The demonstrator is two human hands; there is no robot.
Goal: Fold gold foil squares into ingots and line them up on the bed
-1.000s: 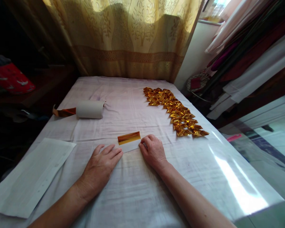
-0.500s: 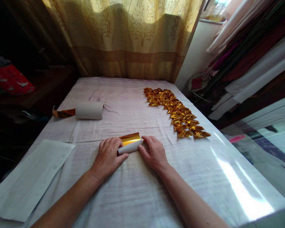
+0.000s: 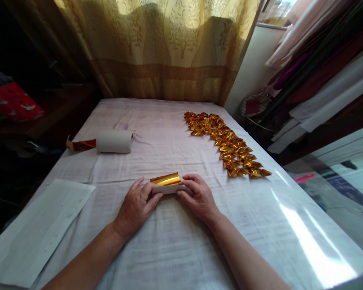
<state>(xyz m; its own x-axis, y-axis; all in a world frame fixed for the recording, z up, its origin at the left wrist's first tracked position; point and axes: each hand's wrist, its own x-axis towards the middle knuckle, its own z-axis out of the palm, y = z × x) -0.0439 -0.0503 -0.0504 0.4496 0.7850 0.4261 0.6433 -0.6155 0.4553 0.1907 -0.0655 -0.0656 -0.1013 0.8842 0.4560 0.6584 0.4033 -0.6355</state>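
On the table, about midway between its left and right edges, I had the foil in both hands. The thumb and forefinger of my left hand pinched its left end, the thumb on the side nearest me, and the other fingers of that hand were spread a little. My right hand pinched the right end the same way, its remaining fingers loosely bent. A pale band ran along the foil's near side, and the gold shone behind it.

Farther out, toward the left edge, the roll lay on its side, a coppery strip sticking out of its left end. Nearer me on that side lay the white sheet, flat and slanting. The gold pieces sat crowded together, running from near the far right corner down along the right edge. Beyond the far edge hung the curtain. Past the left edge stood something red, and past the right one hung clothes.
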